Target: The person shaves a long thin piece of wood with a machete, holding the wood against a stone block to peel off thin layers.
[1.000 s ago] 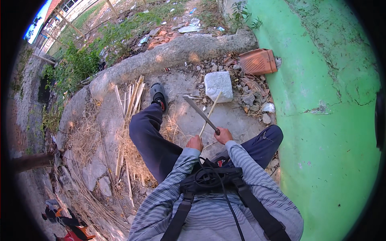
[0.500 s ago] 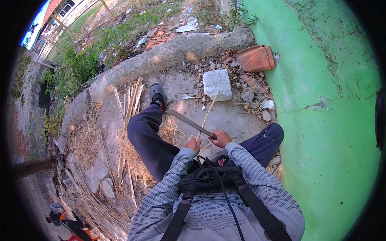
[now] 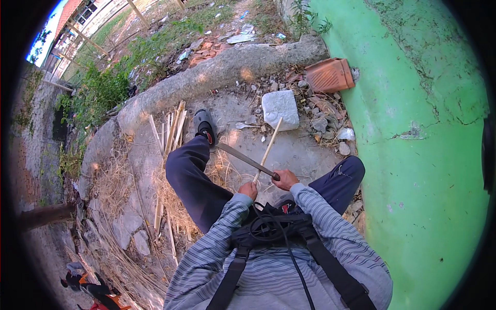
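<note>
My right hand [image 3: 285, 180] is closed round the dark handle of a long-bladed knife [image 3: 243, 157], whose blade points away to the left, toward my shoe. In my left hand [image 3: 249, 190] I grip the near end of a thin pale strip of split wood or bamboo [image 3: 268, 147]. The strip slants away from me, its far end against the near side of a white block [image 3: 280, 109]. The blade crosses over the strip just beyond my left hand; whether it cuts into it I cannot tell.
Pale split strips [image 3: 170, 129] lie left of my left leg, with curly shavings [image 3: 178, 201] around them. A green wall [image 3: 413, 196] rises on the right. Rubble and an orange roof tile [image 3: 330, 76] lie beyond the block, before a low concrete kerb [image 3: 206, 72]. Another person [image 3: 93, 289] is at lower left.
Both hands, the knife and the strip keep nearly the same pose. The whole view has shifted very slightly.
</note>
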The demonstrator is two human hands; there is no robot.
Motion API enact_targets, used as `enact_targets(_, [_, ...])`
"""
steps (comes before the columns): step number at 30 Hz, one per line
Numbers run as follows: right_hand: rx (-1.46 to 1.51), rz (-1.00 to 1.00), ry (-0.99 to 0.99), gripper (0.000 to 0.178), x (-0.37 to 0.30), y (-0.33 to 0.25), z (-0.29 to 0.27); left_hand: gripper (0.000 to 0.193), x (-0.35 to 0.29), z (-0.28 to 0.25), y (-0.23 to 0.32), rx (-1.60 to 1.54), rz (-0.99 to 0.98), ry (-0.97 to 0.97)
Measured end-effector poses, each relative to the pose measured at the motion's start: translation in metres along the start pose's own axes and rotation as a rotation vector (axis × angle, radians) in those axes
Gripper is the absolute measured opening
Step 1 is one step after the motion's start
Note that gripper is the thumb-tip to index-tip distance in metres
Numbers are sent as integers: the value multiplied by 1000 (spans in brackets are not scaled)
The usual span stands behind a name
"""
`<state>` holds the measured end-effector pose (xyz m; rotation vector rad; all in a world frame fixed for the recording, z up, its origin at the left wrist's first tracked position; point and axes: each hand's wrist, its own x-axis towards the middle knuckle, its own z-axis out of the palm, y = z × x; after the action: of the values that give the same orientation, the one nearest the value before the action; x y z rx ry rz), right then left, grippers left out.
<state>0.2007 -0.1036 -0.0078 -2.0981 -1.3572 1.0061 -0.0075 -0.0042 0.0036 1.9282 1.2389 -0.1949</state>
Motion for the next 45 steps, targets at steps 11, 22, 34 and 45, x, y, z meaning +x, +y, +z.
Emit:
enact_targets(11, [67, 105, 101, 24, 8, 5, -1, 47, -1, -5, 10, 77, -9, -81])
enact_targets(22, [2, 134, 130, 23, 10, 5, -1, 48, 4, -1, 3, 69, -17, -67])
enact_targets(34, [-98, 44, 52, 24, 4, -6, -3, 46, 1, -1, 6, 81, -33, -80])
enact_targets(45, [57, 182, 146, 30, 11, 4, 8, 46, 0, -5, 12, 63, -26, -77])
